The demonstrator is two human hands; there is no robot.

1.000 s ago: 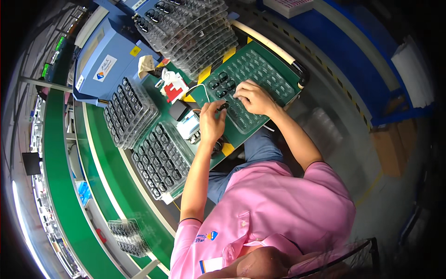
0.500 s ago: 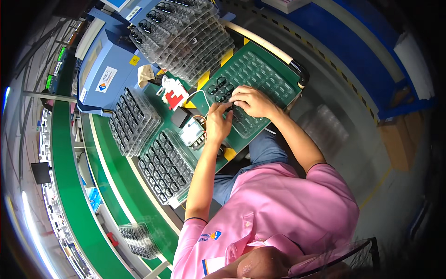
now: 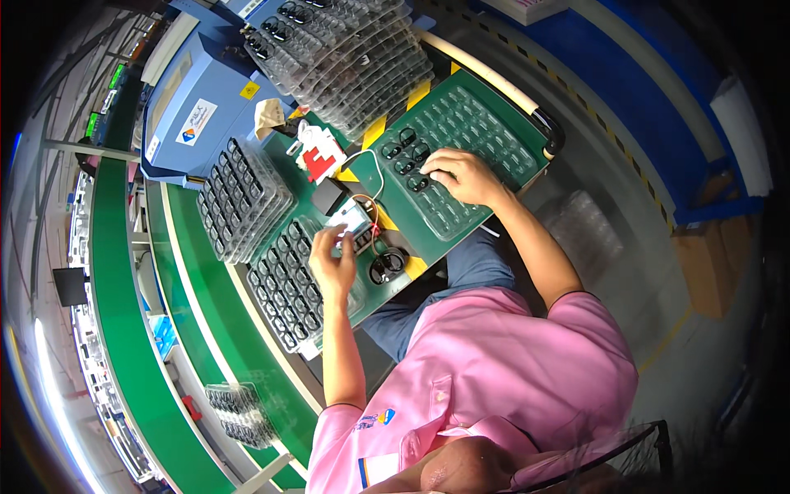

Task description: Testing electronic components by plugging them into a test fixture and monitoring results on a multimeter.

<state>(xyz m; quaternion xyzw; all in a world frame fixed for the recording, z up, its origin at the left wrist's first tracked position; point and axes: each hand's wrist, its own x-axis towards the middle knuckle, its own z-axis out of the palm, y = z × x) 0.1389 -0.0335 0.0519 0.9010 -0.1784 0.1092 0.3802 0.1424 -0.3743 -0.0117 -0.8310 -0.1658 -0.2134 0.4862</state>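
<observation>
My right hand (image 3: 462, 178) is over a clear plastic tray (image 3: 481, 136) on the green table's right side. Its fingers are bent together beside several black ring-shaped pieces (image 3: 405, 151) in the tray; anything between the fingertips is hidden. My left hand (image 3: 333, 262) has its fingers apart, holding nothing I can see. It hovers between a small device with a pale screen (image 3: 351, 217) and a clear tray filled with black ring-shaped pieces (image 3: 284, 284). Another black looped piece (image 3: 388, 266) lies near the table's front edge, beside the device's wires.
Behind the right tray rises a tall stack of clear trays (image 3: 354, 70). A second stack of filled trays (image 3: 243, 202) stands at the left, near a blue machine (image 3: 193, 107). A red and white item (image 3: 319, 155) and a black box (image 3: 329, 196) lie mid-table. A green conveyor (image 3: 123, 329) runs along the left.
My left hand has moved left and toward me, away from my right hand, to beside the device. My right hand stays over the right tray. The black looped piece is now uncovered.
</observation>
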